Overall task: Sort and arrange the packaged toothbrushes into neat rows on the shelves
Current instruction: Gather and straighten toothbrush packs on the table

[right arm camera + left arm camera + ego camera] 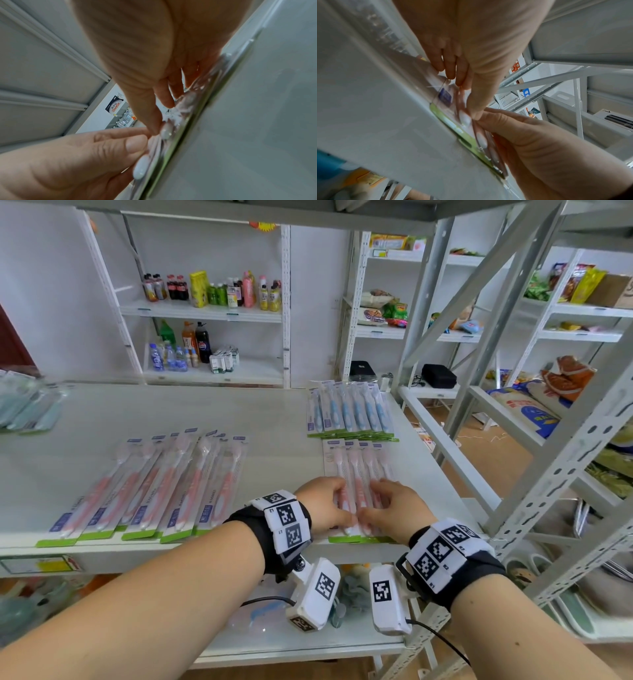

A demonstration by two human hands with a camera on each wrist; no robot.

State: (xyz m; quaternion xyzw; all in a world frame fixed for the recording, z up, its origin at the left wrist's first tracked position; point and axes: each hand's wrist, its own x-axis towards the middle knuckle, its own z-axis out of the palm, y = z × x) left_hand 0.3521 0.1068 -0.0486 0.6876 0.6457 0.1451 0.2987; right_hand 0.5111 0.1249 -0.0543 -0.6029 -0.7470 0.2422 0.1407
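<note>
Both our left hand [324, 506] and right hand [394, 507] press flat-fingered on the pink row [359, 470] (nothing gripped), squaring it; next, the fanned pink packs [154, 491] need fetching.

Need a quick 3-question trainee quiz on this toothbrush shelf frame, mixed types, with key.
1. True or false: the row of blue packaged toothbrushes lies behind the small row of pink packaged toothbrushes under the hands.
2. Which touches that small pink row: A left hand, B right hand, C both?
3. Fill in: the big fanned group of pink packaged toothbrushes lies to the hands' ____.

Key: 1 true; 2 C; 3 left.
</note>
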